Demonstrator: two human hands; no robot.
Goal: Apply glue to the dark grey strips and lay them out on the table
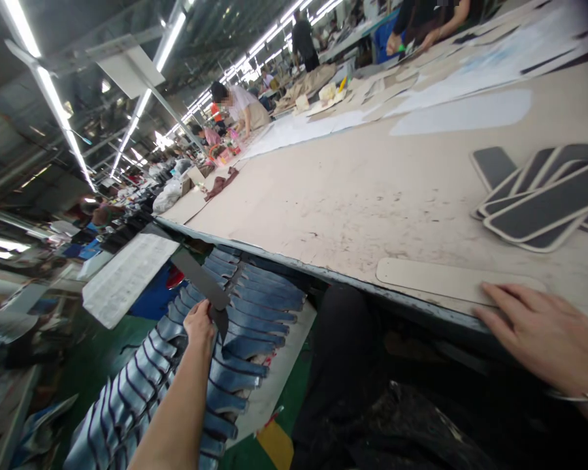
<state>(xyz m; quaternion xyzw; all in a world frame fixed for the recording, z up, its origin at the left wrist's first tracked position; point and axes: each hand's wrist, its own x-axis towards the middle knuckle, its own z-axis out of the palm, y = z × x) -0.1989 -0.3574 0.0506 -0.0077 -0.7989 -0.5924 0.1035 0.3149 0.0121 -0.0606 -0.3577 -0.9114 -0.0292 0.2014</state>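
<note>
- The left hand [199, 323] has its fingers closed on the near end of a dark strip [200, 281], out beyond the left edge of the table [274, 196]; the grip is at one end only, so the long free part could sag, twist or slip loose.
- A second dark piece [220, 321] hangs just beside that hand; I cannot tell whether the fingers hold it too; if they do, the two could cling together or one could drop unnoticed.
- Below lie rows of blue pieces [262, 303], closely overlapped on a pale board [294, 336]; a low sweep of the left arm would probably drag some out of line, and a piece laid crooked could push its neighbours askew.
- The right hand [543, 336] lies with fingers fairly wide and flat on the right end of a beige strip [431, 273], along the near edge of the table; a pull toward the body could tip the strip off, and its pale colour, close to the tabletop's, makes it easy to overlook.
- The rimmed strips [543, 196] lie on the right, farther in than the beige one, crossed at odd angles; lifting one could shift others, since they rest on each other.
</note>
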